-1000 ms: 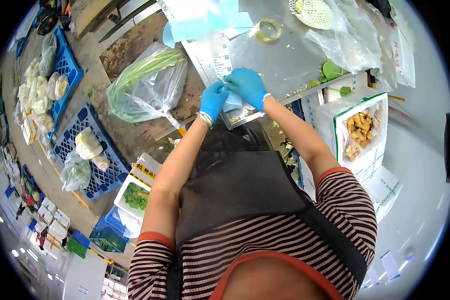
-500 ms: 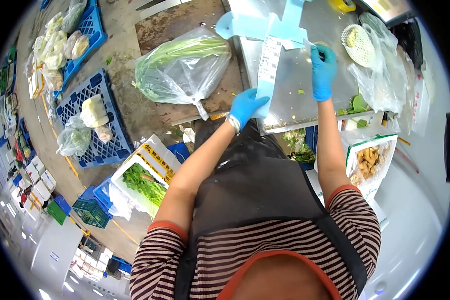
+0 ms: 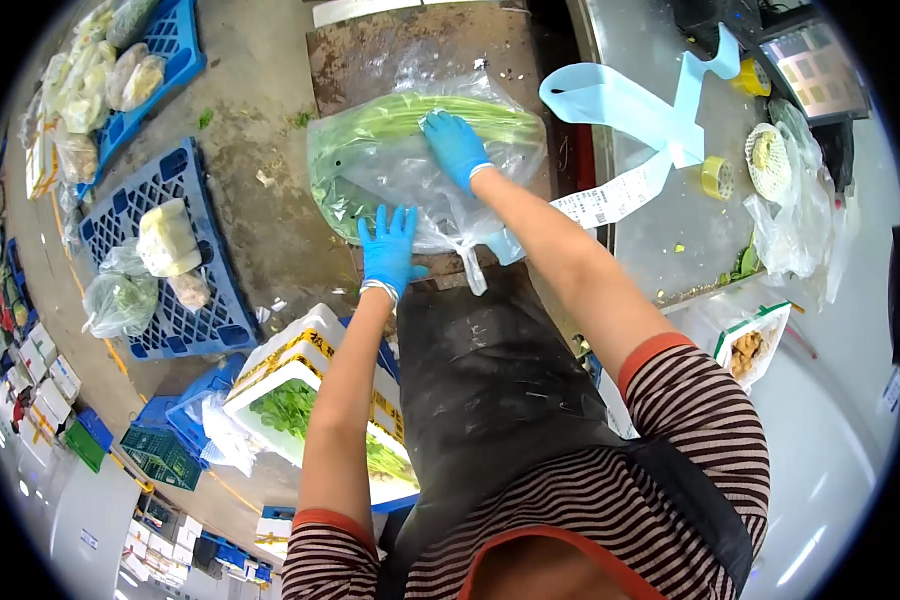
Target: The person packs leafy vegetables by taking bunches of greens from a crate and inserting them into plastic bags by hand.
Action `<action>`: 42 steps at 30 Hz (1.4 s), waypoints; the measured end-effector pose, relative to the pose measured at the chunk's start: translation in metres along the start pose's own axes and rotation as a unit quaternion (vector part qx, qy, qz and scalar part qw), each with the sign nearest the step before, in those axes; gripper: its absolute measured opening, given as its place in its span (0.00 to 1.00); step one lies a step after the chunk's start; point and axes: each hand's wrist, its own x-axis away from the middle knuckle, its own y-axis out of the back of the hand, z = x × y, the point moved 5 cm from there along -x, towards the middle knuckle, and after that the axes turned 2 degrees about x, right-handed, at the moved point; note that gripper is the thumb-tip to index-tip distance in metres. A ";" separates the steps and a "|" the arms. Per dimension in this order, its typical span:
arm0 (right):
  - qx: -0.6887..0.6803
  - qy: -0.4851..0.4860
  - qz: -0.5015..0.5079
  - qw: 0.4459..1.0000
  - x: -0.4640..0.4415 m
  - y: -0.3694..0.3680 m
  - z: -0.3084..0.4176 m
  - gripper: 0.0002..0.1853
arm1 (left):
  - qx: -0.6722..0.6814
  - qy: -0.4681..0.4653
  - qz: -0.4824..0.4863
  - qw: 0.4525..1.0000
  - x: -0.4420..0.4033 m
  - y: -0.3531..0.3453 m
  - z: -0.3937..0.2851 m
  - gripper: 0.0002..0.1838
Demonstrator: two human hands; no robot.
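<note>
A clear plastic bag (image 3: 420,195) of long green leafy stalks lies tied on the brown work surface, its knotted end toward me. My right hand (image 3: 455,148), in a blue glove, rests flat on the bag's upper part over the stalks. A small piece of white label (image 3: 430,117) shows at its fingertips. My left hand (image 3: 390,250), also gloved, is open with spread fingers at the bag's near left edge. To the right, a light-blue strip of label backing (image 3: 610,100) with printed white labels (image 3: 610,197) trails over the metal table, partly behind my right forearm.
On the metal table (image 3: 660,250) are yellow tape rolls (image 3: 717,178), a white mesh dish (image 3: 767,160) and plastic bags (image 3: 795,225). A foam box (image 3: 310,350) of greens stands below left, near a blue pallet (image 3: 185,300). A box of ginger (image 3: 750,350) stands at right.
Both hands have moved left from the metal table onto the bag. My left hand has let go of the label strip, which now lies across the table. The view has shifted.
</note>
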 end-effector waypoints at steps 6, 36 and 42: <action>-0.177 -0.122 -0.117 0.969 0.055 0.032 -0.003 0.21 | 0.020 -0.019 -0.012 1.000 0.002 -0.042 0.034 0.49; -0.057 -0.230 -0.166 0.957 0.231 0.196 -0.113 0.25 | 0.317 0.034 -0.402 0.858 0.073 0.135 -0.008 0.10; -0.271 -0.426 -0.089 0.859 0.253 0.205 -0.148 0.22 | 0.489 0.105 -0.460 0.733 0.159 0.228 0.006 0.11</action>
